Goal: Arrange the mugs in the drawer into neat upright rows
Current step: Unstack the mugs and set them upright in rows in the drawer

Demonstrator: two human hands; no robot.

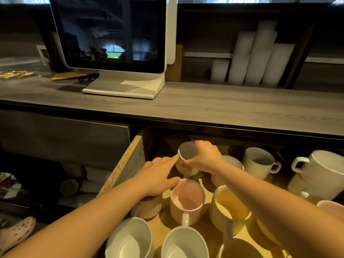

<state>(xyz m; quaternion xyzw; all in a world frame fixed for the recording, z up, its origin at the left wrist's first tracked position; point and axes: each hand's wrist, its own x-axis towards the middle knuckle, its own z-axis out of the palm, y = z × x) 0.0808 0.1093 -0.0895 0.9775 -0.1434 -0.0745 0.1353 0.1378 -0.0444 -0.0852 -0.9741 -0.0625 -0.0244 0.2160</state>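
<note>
Ceramic mug (186, 157), far left of drawer (128, 161): rigid, smooth, chips easily against neighbours. Right hand (202, 156) grips its rim and wall; left hand (158, 176) lies open, fingertips touching its side. Handle hidden; hold the body, set down gently.

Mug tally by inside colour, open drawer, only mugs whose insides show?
White-inside mugs: 6, one gripped by the right hand
Pink-inside mugs: 2
Yellow-inside mug: 1
Dark-inside mug: 1
Total: 10. Mugs covered by the arms are not counted.
</note>
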